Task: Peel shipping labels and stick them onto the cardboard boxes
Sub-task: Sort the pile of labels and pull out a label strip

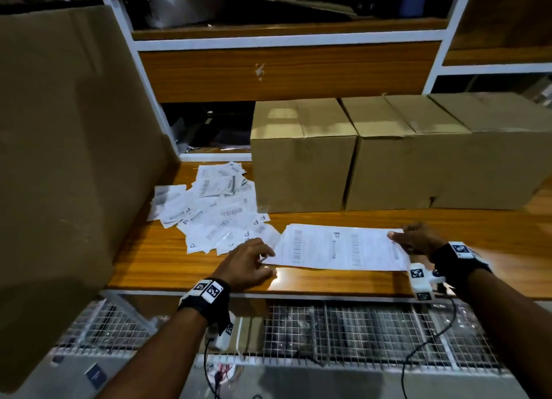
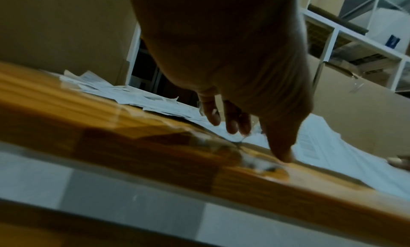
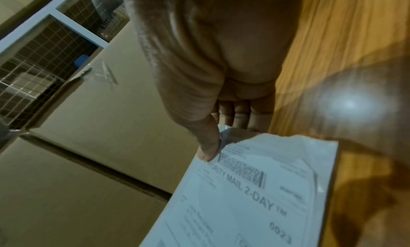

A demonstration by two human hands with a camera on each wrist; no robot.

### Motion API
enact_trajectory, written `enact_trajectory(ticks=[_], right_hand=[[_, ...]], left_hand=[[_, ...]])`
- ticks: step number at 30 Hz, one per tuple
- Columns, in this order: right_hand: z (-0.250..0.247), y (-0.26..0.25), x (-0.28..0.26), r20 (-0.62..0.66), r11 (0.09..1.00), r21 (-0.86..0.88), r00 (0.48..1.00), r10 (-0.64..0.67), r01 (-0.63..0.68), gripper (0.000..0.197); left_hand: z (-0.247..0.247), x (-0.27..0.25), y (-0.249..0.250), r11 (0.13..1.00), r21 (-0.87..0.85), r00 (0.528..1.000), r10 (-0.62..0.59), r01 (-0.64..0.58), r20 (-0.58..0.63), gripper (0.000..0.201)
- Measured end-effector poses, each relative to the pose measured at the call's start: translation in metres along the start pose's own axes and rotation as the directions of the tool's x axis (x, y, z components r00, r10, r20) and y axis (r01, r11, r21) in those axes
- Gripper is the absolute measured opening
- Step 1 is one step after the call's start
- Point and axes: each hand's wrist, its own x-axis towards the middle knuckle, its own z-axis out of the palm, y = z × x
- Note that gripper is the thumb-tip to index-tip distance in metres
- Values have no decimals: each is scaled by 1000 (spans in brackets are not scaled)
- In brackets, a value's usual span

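Note:
A white label sheet (image 1: 340, 246) with barcodes lies across the wooden table (image 1: 466, 222) in front of three closed cardboard boxes (image 1: 301, 156). My right hand (image 1: 397, 238) pinches the sheet's right end. In the right wrist view the thumb (image 3: 208, 152) lies on top of the label sheet (image 3: 255, 189) and the other fingers are under it, lifting that end. My left hand (image 1: 267, 259) is at the sheet's left corner. In the left wrist view its fingers (image 2: 230, 124) point down onto the label sheet (image 2: 321, 145) and the thumb tip touches the wood at its edge.
A loose pile of white label papers (image 1: 209, 207) lies at the table's back left. A tall cardboard panel (image 1: 68, 159) stands at the left. White-framed shelving (image 1: 286, 40) rises behind the boxes. Wire mesh baskets (image 1: 358, 333) sit below the table's front edge.

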Motion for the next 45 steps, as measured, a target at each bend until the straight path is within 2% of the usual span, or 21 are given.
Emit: enact_trajectory(ticks=[2, 5, 6, 9, 12, 14, 17, 20, 23, 27, 29, 31, 33, 36, 39, 40, 42, 43, 45], right_hand=[[-3, 9, -1, -22, 1000, 5, 1000, 2, -2, 44], [-8, 19, -2, -78, 998, -51, 997, 21, -25, 48], [-11, 22, -3, -109, 996, -80, 993, 39, -48, 46], [-28, 26, 1, -165, 977, -187, 984, 70, -101, 39], [-43, 29, 2, -170, 963, -245, 983, 71, -112, 41], [-51, 35, 2, -202, 970, -214, 977, 70, -114, 42], [-57, 43, 4, -238, 980, -161, 968, 75, -115, 46], [-58, 45, 5, -223, 985, -142, 973, 61, -94, 47], [-59, 46, 8, -217, 988, -135, 975, 41, -72, 47], [-61, 43, 7, -172, 993, -95, 984, 49, -67, 35], [-61, 46, 6, -160, 996, -76, 986, 37, -50, 39], [-61, 46, 7, -171, 995, -84, 984, 44, -59, 42], [-62, 45, 8, -193, 985, -145, 979, 63, -92, 34], [-63, 46, 10, -244, 970, -211, 967, 67, -120, 26], [-56, 44, 9, -275, 957, -251, 959, 72, -144, 23], [-52, 41, 8, -278, 954, -264, 959, 64, -140, 23], [-40, 27, 5, -298, 943, -311, 954, 25, -122, 20], [-33, 17, 4, -331, 929, -351, 944, -8, -115, 25], [-14, -2, 3, -390, 898, -432, 915, -100, -86, 51]], left_hand=[[4, 5, 4, 993, -96, 997, -76, 73, -33, 32], [7, 15, 5, 983, -150, 978, -129, 105, -164, 16], [8, 17, 4, 986, -114, 976, -143, 125, -163, 22], [12, 19, -1, 965, 16, 963, -261, 262, -59, 44], [20, 21, -1, 956, 126, 964, -261, 264, -41, 57], [26, 24, 2, 942, 209, 965, -263, 262, -23, 64], [33, 28, 6, 908, 282, 948, -316, 309, -23, 65], [37, 33, 12, 879, 307, 930, -359, 365, -75, 62], [38, 36, 22, 854, 348, 922, -370, 387, -118, 62], [39, 38, 33, 823, 394, 912, -377, 409, -160, 57], [39, 40, 36, 813, 408, 910, -376, 415, -176, 54], [37, 41, 38, 852, 323, 911, -376, 413, -172, 50], [32, 40, 40, 906, 152, 912, -368, 396, -182, 38], [27, 31, 41, 957, -53, 925, -290, 286, -246, 32], [16, 22, 32, 962, -193, 910, -249, 194, -330, 29], [12, 20, 27, 958, -223, 894, -252, 178, -371, 26], [-2, 13, 13, 935, -273, 823, -333, 226, -461, 19], [-9, 9, 4, 914, -288, 783, -396, 286, -481, 17], [-24, -1, -17, 859, -273, 723, -513, 434, -464, 18]])
